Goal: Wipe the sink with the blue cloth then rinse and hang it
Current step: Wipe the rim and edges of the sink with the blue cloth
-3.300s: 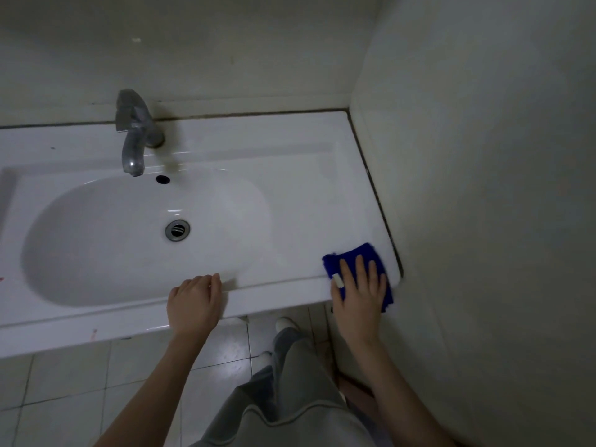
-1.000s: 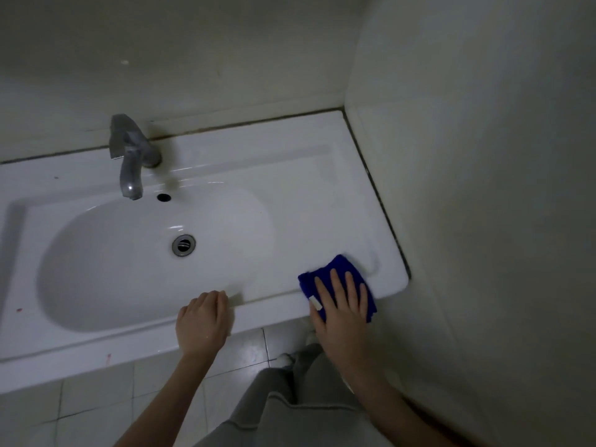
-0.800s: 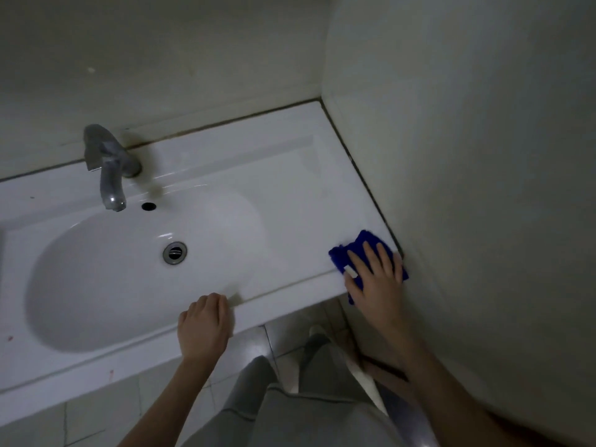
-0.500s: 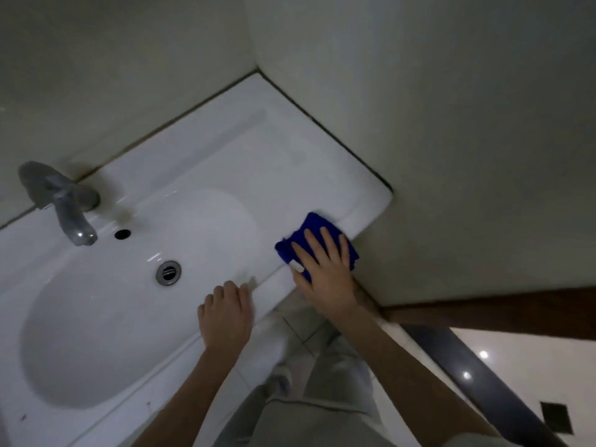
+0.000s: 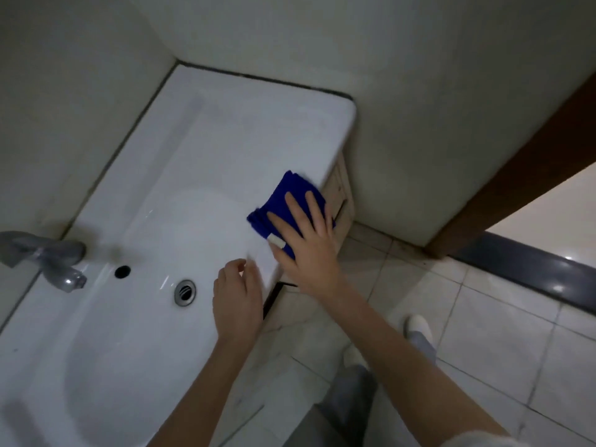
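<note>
Down at the bottom, grey trousers [image 5: 348, 401] and two pale shoes [image 5: 417, 327] on the floor tiles [image 5: 483, 333], both bare forearms reaching up from there. The left hand [image 5: 237, 301] sits on the front rim of the sink [image 5: 225, 140], knuckles up, fingers loosely bent, nothing in it. It is a bit blurred, so that is as much as the fingers give away.

Just to its right and a touch further out is the right hand [image 5: 303, 240], palm down, fingers straight and spread, pressing flat. Under it is the cloth [image 5: 287, 198], deep blue and folded, lying on the sink's flat ledge right at the front edge. The far half of the cloth pokes out beyond the fingertips, and a small white tag [image 5: 276, 241] shows at the thumb side of the palm. No pinch here, just a flat palm on fabric.

Below that hand and off the edge, the pale cabinet [image 5: 342, 195] drops to the floor. Left of the left hand, down in the bowl, there is the drain [image 5: 184, 291], close to the knuckles, with the overflow hole [image 5: 122, 271] further left. The grey tap [image 5: 42, 256] stands well apart at the far left, its spout over the bowl.

Beyond the cloth, the white ledge runs on to the corner, where it meets the wall [image 5: 419, 75] along a dark seam. Off to the right of the right hand, well away, a brown door frame [image 5: 532, 156] slants down to a dark threshold [image 5: 532, 272].
</note>
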